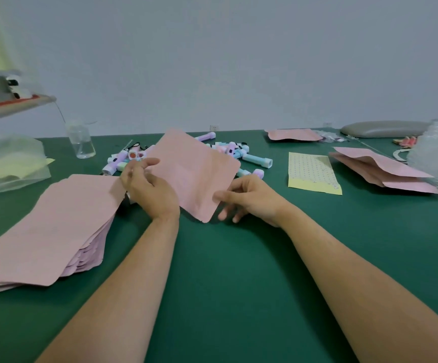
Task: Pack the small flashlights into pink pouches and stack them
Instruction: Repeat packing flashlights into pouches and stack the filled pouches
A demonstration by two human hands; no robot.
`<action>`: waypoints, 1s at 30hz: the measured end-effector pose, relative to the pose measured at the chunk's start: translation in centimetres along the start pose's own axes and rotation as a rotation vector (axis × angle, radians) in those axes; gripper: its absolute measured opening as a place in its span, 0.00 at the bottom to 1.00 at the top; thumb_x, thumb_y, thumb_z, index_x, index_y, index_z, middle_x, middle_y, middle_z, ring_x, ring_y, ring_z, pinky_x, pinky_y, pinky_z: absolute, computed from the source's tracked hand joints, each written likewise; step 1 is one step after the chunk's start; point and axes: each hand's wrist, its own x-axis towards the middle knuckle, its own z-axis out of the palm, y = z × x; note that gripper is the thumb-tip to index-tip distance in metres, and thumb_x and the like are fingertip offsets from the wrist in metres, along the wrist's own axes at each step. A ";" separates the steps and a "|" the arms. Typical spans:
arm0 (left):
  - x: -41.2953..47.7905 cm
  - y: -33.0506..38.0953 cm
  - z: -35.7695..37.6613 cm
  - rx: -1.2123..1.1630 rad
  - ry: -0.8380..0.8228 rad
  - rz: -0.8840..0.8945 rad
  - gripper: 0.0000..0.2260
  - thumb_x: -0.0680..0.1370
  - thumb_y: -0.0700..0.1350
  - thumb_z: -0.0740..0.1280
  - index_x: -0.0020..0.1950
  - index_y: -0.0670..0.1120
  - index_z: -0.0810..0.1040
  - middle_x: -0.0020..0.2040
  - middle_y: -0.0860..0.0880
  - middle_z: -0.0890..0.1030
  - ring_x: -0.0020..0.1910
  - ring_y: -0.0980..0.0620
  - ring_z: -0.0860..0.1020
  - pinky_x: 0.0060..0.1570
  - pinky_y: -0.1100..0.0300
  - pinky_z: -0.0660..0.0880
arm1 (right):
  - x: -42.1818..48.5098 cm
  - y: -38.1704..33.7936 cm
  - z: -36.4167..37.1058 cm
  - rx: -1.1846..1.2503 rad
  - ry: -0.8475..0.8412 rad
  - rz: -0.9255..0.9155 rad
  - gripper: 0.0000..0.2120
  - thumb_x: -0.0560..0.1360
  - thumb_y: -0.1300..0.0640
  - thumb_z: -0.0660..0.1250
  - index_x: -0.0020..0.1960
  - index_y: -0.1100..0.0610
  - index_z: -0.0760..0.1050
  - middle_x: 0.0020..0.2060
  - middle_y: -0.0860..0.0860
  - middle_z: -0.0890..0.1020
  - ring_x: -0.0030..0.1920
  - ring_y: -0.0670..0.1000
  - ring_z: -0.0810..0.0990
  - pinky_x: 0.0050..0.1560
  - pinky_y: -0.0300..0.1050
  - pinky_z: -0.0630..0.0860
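Pink pouch (191, 174), apparently empty, pinched by left hand (149, 189), right hand (252, 197) at its rim, grip unclear; flashlights (254, 159) heaped unpacked at far edge of surface (212, 271); packing mostly ahead.

No legible text or labels anywhere.

Left hand (151, 191) and right hand (252, 199) are bare, as are both forearms.
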 end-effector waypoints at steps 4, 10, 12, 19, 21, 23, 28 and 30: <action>-0.3 -0.1 0.1 -0.105 -0.109 -0.019 0.16 0.82 0.34 0.64 0.70 0.40 0.72 0.67 0.51 0.71 0.68 0.60 0.69 0.69 0.52 0.71 | 0.2 0.1 0.0 -0.042 0.196 -0.096 0.10 0.83 0.54 0.68 0.49 0.61 0.79 0.48 0.52 0.87 0.33 0.53 0.85 0.25 0.39 0.70; -1.8 0.0 0.3 0.238 -0.458 0.439 0.15 0.79 0.45 0.72 0.66 0.50 0.77 0.73 0.49 0.71 0.75 0.50 0.68 0.74 0.52 0.67 | 0.5 -0.1 -0.5 -0.182 0.534 -0.267 0.12 0.82 0.52 0.69 0.46 0.59 0.79 0.41 0.47 0.86 0.26 0.53 0.81 0.31 0.37 0.73; -2.7 0.6 0.3 0.104 -0.673 0.450 0.08 0.82 0.48 0.70 0.61 0.53 0.81 0.61 0.57 0.80 0.64 0.57 0.77 0.64 0.58 0.75 | 0.5 -0.1 -0.5 -0.246 0.580 -0.314 0.13 0.80 0.49 0.71 0.44 0.58 0.79 0.38 0.48 0.85 0.27 0.53 0.81 0.32 0.43 0.76; -3.5 0.9 -0.2 -0.044 -1.001 0.282 0.08 0.80 0.44 0.72 0.57 0.50 0.88 0.46 0.60 0.88 0.47 0.59 0.86 0.50 0.66 0.80 | 0.4 -0.5 -0.3 -0.723 0.681 -0.383 0.21 0.76 0.38 0.71 0.38 0.55 0.77 0.30 0.47 0.82 0.32 0.52 0.78 0.36 0.53 0.78; -3.4 1.0 -0.4 -0.090 -1.089 0.198 0.07 0.79 0.43 0.74 0.56 0.50 0.88 0.47 0.55 0.89 0.49 0.55 0.87 0.54 0.60 0.82 | 0.2 -0.7 -0.3 -0.859 0.703 -0.406 0.24 0.75 0.35 0.70 0.34 0.53 0.73 0.27 0.47 0.78 0.30 0.52 0.74 0.33 0.50 0.75; -3.4 1.2 -0.4 -0.143 -1.174 0.103 0.06 0.79 0.44 0.76 0.56 0.51 0.88 0.49 0.51 0.89 0.50 0.50 0.88 0.56 0.56 0.83 | -0.1 -1.1 -0.3 -0.916 0.676 -0.408 0.25 0.75 0.34 0.70 0.33 0.53 0.70 0.27 0.47 0.77 0.30 0.52 0.73 0.32 0.49 0.74; -2.5 0.9 -0.5 -0.258 -1.317 -0.202 0.10 0.81 0.46 0.73 0.60 0.45 0.87 0.54 0.43 0.88 0.53 0.43 0.87 0.55 0.55 0.84 | -0.5 -1.8 0.0 -0.977 0.603 -0.386 0.25 0.80 0.37 0.64 0.38 0.58 0.71 0.30 0.49 0.77 0.32 0.54 0.72 0.35 0.50 0.72; -2.4 0.8 -0.4 -0.236 -1.331 -0.211 0.09 0.82 0.45 0.72 0.60 0.45 0.87 0.54 0.42 0.88 0.53 0.42 0.87 0.55 0.55 0.83 | -0.6 -1.8 0.0 -0.999 0.549 -0.397 0.22 0.83 0.41 0.61 0.41 0.58 0.73 0.33 0.51 0.80 0.35 0.55 0.74 0.37 0.53 0.75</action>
